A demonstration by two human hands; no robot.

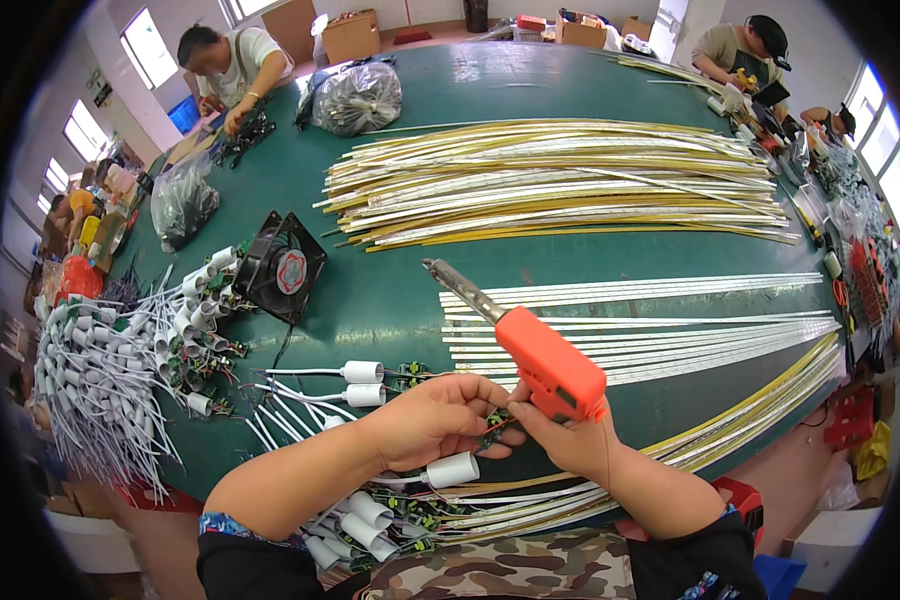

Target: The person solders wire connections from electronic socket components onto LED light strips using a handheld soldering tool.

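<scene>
My left hand [432, 422] pinches a small green circuit board [494, 428] with thin red wires, partly hidden by the fingers. In my right hand [577, 442] is a red-orange soldering gun [550, 366], its metal tip pointing up and to the left. The right fingertips come close to the left ones beside the board. A white cylindrical cap [453, 470] on a white cable lies just below my left hand. Beyond both hands, thin white LED strips [620, 350] lie side by side on the green table [380, 290].
A black fan [280, 268] stands left of centre, beside a heap of white-capped cables [100, 370]. Farther back lies a large stack of white and yellow strips [560, 185]. More strips [750, 400] curve along the near right edge. Co-workers [235, 75] sit around the table.
</scene>
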